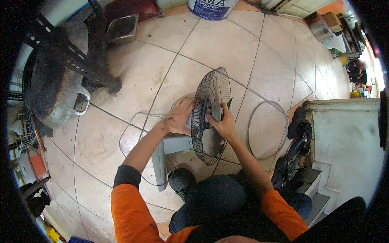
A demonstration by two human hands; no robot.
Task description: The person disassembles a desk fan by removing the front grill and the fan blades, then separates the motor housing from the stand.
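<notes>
An electric fan lies tipped on the tiled floor in front of me, its grey stand (176, 142) toward the left. My left hand (178, 115) is wrapped over the motor housing, behind the black wire guard (198, 105). On the guard's other side, my right hand (223, 124) grips the grey fan blade (212, 141) near the hub, thumb at the centre. Whatever else its fingers hold is hidden. A thin round ring (249, 133) lies apart on the tiles to the right. The pale power cord (120, 135) loops on the floor at the left.
A large blackened pot (56, 97) with a metal handle stands at the left under a dark metal frame (73, 60). Behind it is a steel pan (122, 28). A blue and white bucket (212, 10) stands at the far side. Shoes (298, 141) line the low white wall (344, 137) by the steps.
</notes>
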